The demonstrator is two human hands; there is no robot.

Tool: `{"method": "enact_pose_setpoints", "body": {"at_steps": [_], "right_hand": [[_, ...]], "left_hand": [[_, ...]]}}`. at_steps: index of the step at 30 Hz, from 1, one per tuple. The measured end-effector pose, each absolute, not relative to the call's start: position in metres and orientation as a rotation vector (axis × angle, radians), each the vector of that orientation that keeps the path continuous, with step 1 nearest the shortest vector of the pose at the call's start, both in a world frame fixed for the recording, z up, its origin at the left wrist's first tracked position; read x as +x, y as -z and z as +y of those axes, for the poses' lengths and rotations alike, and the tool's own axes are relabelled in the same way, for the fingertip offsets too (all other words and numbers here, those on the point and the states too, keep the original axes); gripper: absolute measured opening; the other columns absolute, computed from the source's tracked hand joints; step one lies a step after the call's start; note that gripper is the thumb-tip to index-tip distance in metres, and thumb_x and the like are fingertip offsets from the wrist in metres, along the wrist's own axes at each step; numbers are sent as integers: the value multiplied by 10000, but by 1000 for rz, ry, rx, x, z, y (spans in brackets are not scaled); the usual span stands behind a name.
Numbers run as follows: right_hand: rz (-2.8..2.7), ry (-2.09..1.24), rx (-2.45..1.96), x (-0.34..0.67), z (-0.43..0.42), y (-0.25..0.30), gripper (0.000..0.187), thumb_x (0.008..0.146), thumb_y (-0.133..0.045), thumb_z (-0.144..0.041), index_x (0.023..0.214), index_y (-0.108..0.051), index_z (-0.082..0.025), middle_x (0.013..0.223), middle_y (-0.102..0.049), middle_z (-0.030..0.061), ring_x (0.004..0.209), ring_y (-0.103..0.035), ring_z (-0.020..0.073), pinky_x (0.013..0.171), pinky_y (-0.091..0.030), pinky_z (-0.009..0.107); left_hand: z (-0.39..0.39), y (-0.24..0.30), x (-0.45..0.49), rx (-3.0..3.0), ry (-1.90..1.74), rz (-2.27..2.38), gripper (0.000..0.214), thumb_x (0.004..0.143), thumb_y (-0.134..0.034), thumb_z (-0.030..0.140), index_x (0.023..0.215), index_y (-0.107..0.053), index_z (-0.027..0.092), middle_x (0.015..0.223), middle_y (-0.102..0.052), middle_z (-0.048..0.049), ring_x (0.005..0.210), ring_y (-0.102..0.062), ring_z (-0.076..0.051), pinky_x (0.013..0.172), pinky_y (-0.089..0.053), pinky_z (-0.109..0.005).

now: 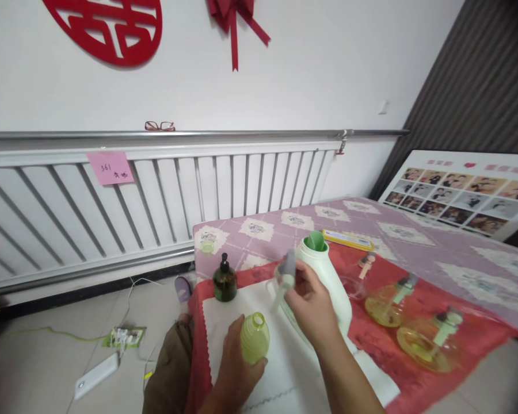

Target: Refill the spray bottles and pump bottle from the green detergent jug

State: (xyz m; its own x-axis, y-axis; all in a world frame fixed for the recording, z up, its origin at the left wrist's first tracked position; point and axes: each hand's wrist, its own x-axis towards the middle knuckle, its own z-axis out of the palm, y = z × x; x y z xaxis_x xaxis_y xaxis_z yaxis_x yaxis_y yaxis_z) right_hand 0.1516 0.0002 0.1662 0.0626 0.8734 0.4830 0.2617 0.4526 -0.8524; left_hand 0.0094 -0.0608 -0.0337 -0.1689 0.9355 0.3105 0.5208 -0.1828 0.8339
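Note:
My left hand (235,365) is wrapped round a small ribbed yellow-green bottle (254,336), held upright over a white cloth (224,322). My right hand (313,305) pinches a grey-and-white pump head (285,273) with its tube hanging down, just above and right of the bottle's open top. Behind my right hand stands a large white detergent jug (328,270) with a green spout.
A dark pump bottle (224,280) stands at the cloth's far left. Two round yellow pump bottles (386,302) (425,336) lie on the red cloth (371,333) at right. A yellow card (347,239), a small green cap (207,246), a radiator and a photo board (461,192) are beyond.

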Motion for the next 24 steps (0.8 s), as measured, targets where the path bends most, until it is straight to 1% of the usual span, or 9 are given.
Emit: {"method": "enact_pose_setpoints", "body": {"at_steps": [2, 4, 6, 9, 13, 15, 19, 21, 24], "right_hand": [[-1243, -798, -982, 164, -15, -169, 379, 729, -696, -260, 1098, -615, -248, 962, -696, 31, 833, -643, 179, 773, -525, 321], [-1079, -867, -952, 174, -23, -171, 399, 689, -752, -269, 1074, -651, -258, 992, -714, 31, 870, -651, 192, 775, -526, 323], [-963, -897, -920, 181, -25, -171, 413, 667, -778, -269, 1066, -669, -262, 1008, -719, 31, 839, -652, 181, 754, -530, 319], [-886, -960, -848, 183, -23, -167, 398, 666, -785, -259, 1050, -681, -265, 973, -723, 25, 781, -645, 160, 722, -534, 308], [-915, -1075, -847, 174, -21, -154, 285, 693, -769, -260, 967, -694, -248, 887, -717, 13, 734, -633, 145, 682, -526, 281], [-936, -1120, -860, 168, -21, -149, 290, 674, -781, -264, 949, -689, -250, 840, -711, -1, 693, -624, 139, 660, -520, 272], [-992, -1203, -818, 159, -21, -144, 329, 658, -783, -294, 966, -673, -267, 833, -700, -14, 749, -629, 157, 734, -519, 292], [-1076, -1223, -832, 154, -20, -139, 284, 684, -757, -297, 951, -669, -259, 836, -684, -12, 779, -617, 162, 751, -507, 290], [-1242, -1213, -907, 148, -17, -126, 190, 720, -712, -287, 895, -661, -236, 806, -645, -10, 755, -586, 162, 720, -492, 286]], "left_hand": [[-61, 34, 10, 1689, -1325, 1659, 883, 575, -681, 141, 1378, -316, 167, 1389, -466, -132, 1297, -437, -320, 1116, -357, -458], [-62, 33, 10, 1712, -1327, 1655, 900, 572, -686, 135, 1382, -294, 170, 1390, -458, -138, 1300, -430, -319, 1117, -347, -488], [-62, 33, 9, 1746, -1319, 1640, 903, 587, -682, 136, 1389, -268, 181, 1403, -437, -140, 1312, -414, -317, 1122, -335, -505], [-63, 32, 8, 1777, -1300, 1630, 905, 603, -672, 138, 1395, -238, 188, 1412, -418, -140, 1326, -395, -314, 1129, -325, -508], [-63, 28, 8, 1761, -1261, 1640, 912, 608, -676, 150, 1397, -220, 193, 1413, -411, -152, 1329, -391, -323, 1127, -322, -516], [-63, 26, 9, 1760, -1252, 1632, 923, 610, -682, 167, 1404, -214, 201, 1416, -413, -149, 1325, -398, -328, 1127, -323, -515], [-62, 26, 9, 1778, -1261, 1646, 924, 601, -693, 203, 1405, -236, 198, 1406, -440, -140, 1322, -407, -345, 1127, -339, -478], [-62, 28, 8, 1775, -1264, 1662, 907, 608, -691, 209, 1400, -249, 190, 1398, -448, -143, 1320, -410, -347, 1122, -349, -472], [-62, 29, 8, 1788, -1271, 1659, 894, 622, -690, 212, 1402, -255, 164, 1396, -447, -156, 1311, -421, -338, 1110, -362, -490]]}}
